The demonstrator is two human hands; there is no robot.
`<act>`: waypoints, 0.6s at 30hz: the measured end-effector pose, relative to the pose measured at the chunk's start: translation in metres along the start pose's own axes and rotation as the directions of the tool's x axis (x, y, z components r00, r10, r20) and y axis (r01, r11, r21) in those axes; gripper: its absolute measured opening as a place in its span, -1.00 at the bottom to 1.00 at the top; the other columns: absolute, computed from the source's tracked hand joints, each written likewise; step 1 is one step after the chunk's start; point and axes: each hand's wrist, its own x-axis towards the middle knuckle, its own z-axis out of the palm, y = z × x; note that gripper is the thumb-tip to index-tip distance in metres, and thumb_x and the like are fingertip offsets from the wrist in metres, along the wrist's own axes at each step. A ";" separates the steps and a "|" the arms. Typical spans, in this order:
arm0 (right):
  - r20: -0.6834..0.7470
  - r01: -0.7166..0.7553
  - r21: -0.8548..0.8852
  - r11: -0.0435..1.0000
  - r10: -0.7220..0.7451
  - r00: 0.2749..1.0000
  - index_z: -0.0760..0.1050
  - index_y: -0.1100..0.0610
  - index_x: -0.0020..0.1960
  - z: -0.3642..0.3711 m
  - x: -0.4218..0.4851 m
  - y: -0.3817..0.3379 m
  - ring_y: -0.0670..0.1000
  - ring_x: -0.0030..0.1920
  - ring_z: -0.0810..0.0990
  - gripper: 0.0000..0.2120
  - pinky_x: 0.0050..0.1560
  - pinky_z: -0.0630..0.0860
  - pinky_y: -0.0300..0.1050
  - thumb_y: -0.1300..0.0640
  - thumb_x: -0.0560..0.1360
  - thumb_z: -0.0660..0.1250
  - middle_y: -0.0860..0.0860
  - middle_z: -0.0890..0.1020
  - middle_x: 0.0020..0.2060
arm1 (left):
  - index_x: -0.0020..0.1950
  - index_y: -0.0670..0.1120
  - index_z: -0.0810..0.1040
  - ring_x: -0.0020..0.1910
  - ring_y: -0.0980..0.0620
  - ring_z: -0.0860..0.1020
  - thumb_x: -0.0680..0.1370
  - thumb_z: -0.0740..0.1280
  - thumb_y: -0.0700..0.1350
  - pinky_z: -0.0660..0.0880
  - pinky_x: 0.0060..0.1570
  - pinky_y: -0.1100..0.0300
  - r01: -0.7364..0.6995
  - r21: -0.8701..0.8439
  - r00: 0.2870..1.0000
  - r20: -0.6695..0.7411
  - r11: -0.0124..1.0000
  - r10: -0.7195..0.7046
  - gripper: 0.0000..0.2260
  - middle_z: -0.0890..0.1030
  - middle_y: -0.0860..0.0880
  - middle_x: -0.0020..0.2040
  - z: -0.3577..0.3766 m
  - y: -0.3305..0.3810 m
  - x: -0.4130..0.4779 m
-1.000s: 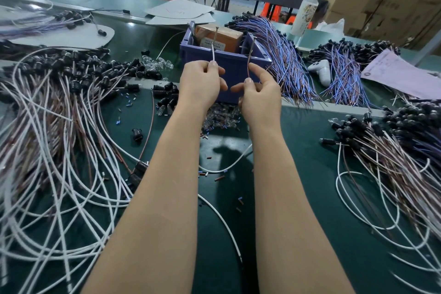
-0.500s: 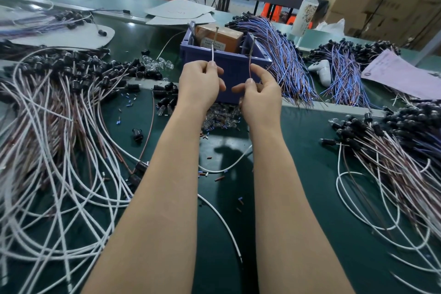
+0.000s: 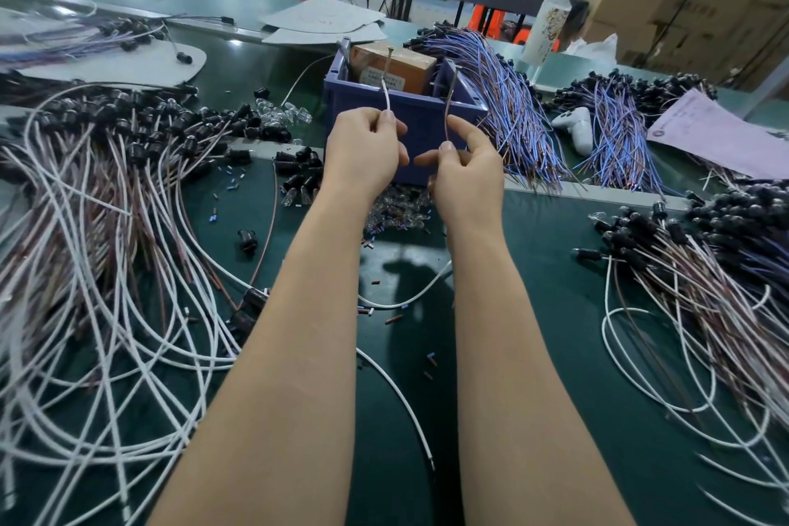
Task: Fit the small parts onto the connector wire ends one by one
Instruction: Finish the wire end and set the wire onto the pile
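Separately, left hand (image 3: 363, 149) pinches thin white wire (image 3: 386, 96), tip up; right hand (image 3: 465, 175) pinches brown wire (image 3: 448, 107).

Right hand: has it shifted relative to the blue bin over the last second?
No. The right hand sits at the same spot against the bin's near wall, its grip still pinching the brown wire upright.

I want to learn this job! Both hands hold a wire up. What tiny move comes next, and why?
Probably pass the brown wire to the left hand, beside the white wire. That would free the right hand to pick from the pile of small parts below. Each hand pinches one wire, and I see no part held.
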 end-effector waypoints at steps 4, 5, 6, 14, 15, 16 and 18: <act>0.001 0.004 -0.005 1.000 -0.004 1.000 0.40 0.09 0.31 0.000 0.000 0.000 0.01 -0.18 0.48 -0.70 -0.01 0.46 0.06 0.25 0.61 0.11 0.05 0.66 -0.24 | -0.11 -0.09 0.53 -0.55 0.24 0.36 0.65 0.11 -0.11 0.31 -0.38 0.22 -0.003 0.018 1.000 0.001 1.000 0.003 -0.75 0.50 0.06 -0.47 0.001 0.001 0.000; -0.004 0.003 -0.004 1.000 -0.003 1.000 0.40 0.09 0.31 0.000 0.001 0.000 0.01 -0.19 0.48 -0.69 -0.02 0.45 0.05 0.25 0.61 0.11 0.05 0.66 -0.24 | -0.10 -0.09 0.53 -0.53 0.24 0.37 0.65 0.10 -0.11 0.32 -0.38 0.22 -0.003 0.018 1.000 0.002 1.000 0.003 -0.75 0.50 0.06 -0.47 0.001 0.001 0.000; -0.006 0.004 -0.002 1.000 -0.004 1.000 0.40 0.09 0.31 0.000 0.001 0.001 0.01 -0.19 0.48 -0.69 -0.03 0.44 0.04 0.25 0.61 0.11 0.05 0.66 -0.24 | -0.09 -0.10 0.53 -0.51 0.22 0.38 0.65 0.10 -0.11 0.32 -0.37 0.22 -0.004 0.018 1.000 0.002 1.000 0.003 -0.75 0.50 0.06 -0.46 0.001 0.000 0.000; 0.029 -0.017 -0.011 1.000 0.017 0.999 0.47 0.13 -0.03 -0.003 -0.004 -0.006 -0.08 -0.31 0.52 -0.88 -0.11 0.49 -0.05 0.27 0.52 0.18 -0.03 0.64 -0.37 | -0.30 -0.09 0.50 -0.42 0.11 0.42 0.60 0.21 0.04 0.35 -0.32 0.19 0.039 0.045 0.999 -0.040 0.998 -0.037 -0.67 0.54 0.03 -0.42 -0.004 0.001 -0.001; 0.106 -0.002 -0.035 0.999 0.006 0.994 0.49 0.14 -0.08 -0.004 -0.006 -0.009 -0.09 -0.32 0.54 -0.88 -0.15 0.50 -0.08 0.28 0.50 0.20 -0.03 0.63 -0.39 | -0.29 -0.10 0.49 -0.38 0.07 0.45 0.58 0.25 0.08 0.39 -0.30 0.17 0.043 0.062 0.999 -0.030 0.997 -0.041 -0.67 0.56 0.00 -0.38 -0.005 0.003 -0.002; 0.211 0.023 -0.076 0.997 -0.006 0.977 0.51 0.13 -0.12 -0.003 -0.008 -0.012 -0.11 -0.34 0.55 -0.87 -0.19 0.51 -0.10 0.28 0.49 0.22 -0.04 0.62 -0.39 | -0.27 -0.11 0.49 -0.32 -0.01 0.50 0.56 0.27 0.07 0.46 -0.24 0.11 0.040 0.081 0.999 -0.020 0.996 -0.039 -0.69 0.58 -0.04 -0.32 -0.006 0.003 -0.002; 0.405 0.098 -0.224 0.970 0.001 0.914 0.56 0.08 -0.16 -0.005 -0.011 -0.017 -0.12 -0.34 0.54 -0.88 -0.21 0.50 -0.14 0.22 0.49 0.27 -0.07 0.62 -0.35 | -0.17 -0.13 0.52 -0.14 -0.16 0.58 0.59 0.24 -0.05 0.55 -0.06 0.00 0.029 0.142 0.999 -0.020 0.989 -0.026 -0.79 0.61 -0.13 -0.18 -0.009 0.005 -0.002</act>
